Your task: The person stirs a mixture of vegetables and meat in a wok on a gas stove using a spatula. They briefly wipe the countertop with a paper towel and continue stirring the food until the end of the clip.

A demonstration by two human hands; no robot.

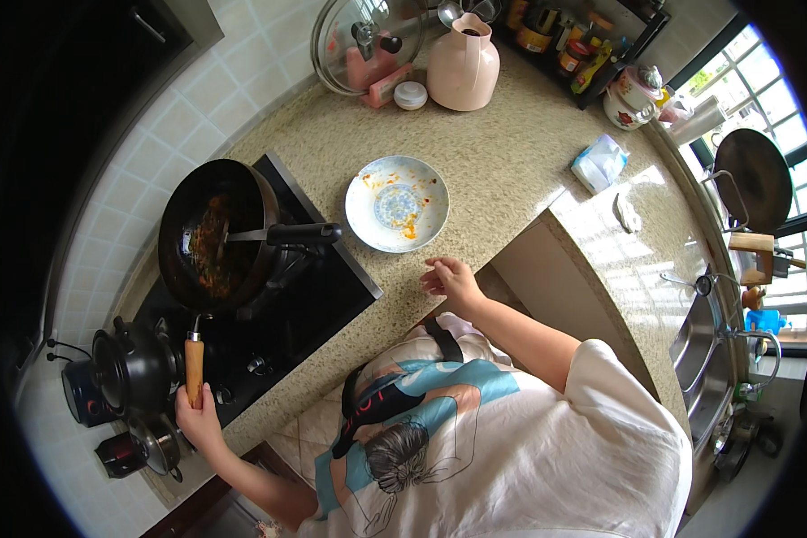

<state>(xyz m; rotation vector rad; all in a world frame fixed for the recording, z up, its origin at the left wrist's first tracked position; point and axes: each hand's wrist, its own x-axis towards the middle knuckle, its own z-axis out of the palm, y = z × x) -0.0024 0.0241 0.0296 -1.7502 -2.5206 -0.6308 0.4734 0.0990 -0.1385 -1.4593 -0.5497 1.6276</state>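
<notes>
My left hand (200, 416) grips the wooden handle (194, 366) of a dark wok (168, 262) over the black gas stove (296, 302). Cooked food (208, 259) in sauce lies inside the wok. A spatula with a black handle (302, 233) rests in it, its handle over the wok's right rim. My right hand (447, 279) hangs at the counter's front edge with bent fingers and nothing visible in it. Just beyond it, a white and blue patterned plate (370, 225) with orange sauce smears and food bits sits on the speckled counter.
Black pots (138, 366) stand on the stove's left side. At the back are a glass lid (323, 54) in a pink stand, a small white jar (410, 96) and a pink jug (462, 74). A tissue pack (598, 165) lies right, before the steel sink (703, 376).
</notes>
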